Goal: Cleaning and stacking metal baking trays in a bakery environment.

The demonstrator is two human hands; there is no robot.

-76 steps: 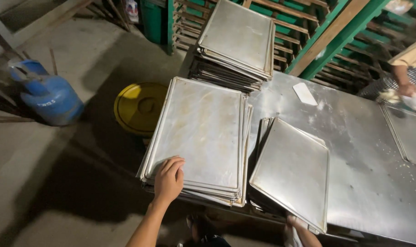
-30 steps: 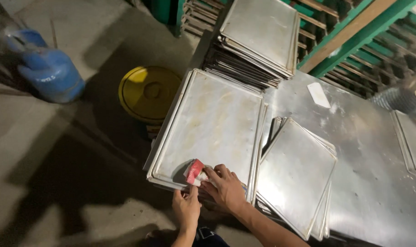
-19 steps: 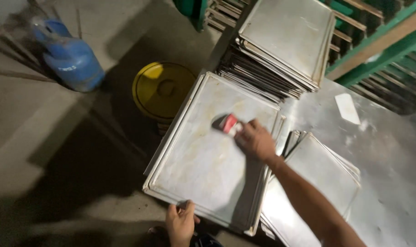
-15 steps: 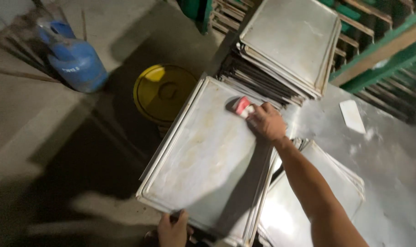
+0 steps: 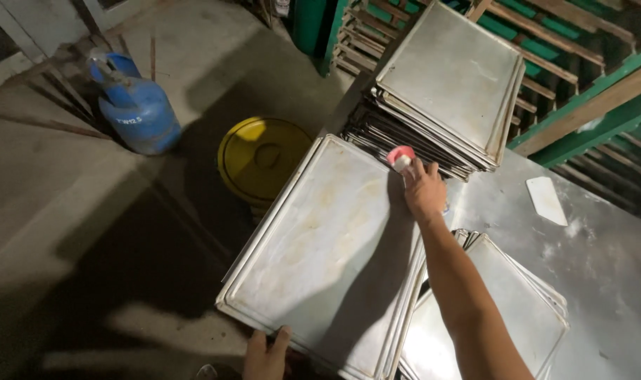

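My right hand [image 5: 424, 191] reaches to the far edge of the top metal baking tray [image 5: 320, 246] and grips a small tool with a red handle [image 5: 402, 157], pressed against the tray near its far right corner. At the bottom of the view, my left hand [image 5: 265, 352] holds the near edge of the same tray, fingers over its rim. That tray lies on a stack of similar trays.
A tall stack of trays [image 5: 450, 77] stands beyond. More trays [image 5: 489, 317] lean at the right on a steel table [image 5: 602, 260] with a white scraper [image 5: 546, 200]. On the floor sit a yellow lidded bucket [image 5: 260, 156] and a blue gas cylinder [image 5: 136, 107]. Green racks [image 5: 588, 105] stand behind.
My right hand has swept the red-handled tool from the near edge of the tray across to its far right corner. My left hand stays on the near rim.
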